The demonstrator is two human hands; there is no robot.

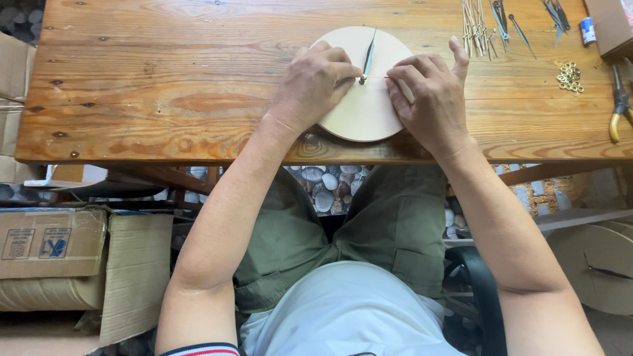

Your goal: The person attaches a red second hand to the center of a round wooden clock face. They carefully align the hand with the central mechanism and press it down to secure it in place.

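Observation:
A round pale wooden clock face (359,112) lies flat on the wooden table (165,86), near its front edge. A dark clock hand (369,54) points away from me from the small centre hub (362,79). My left hand (311,86) rests on the left half of the disc, its fingertips pressing at the hub. My right hand (428,99) lies on the right half and pinches a thin red hand (377,77) that runs from the hub toward my fingers.
Loose clock hands (476,26) and more dark hands (508,20) lie at the far right of the table, with small brass rings (569,76), yellow-handled pliers (618,105) and a cardboard box (610,23). Cardboard boxes (53,244) sit below left; another wooden disc (593,264) below right.

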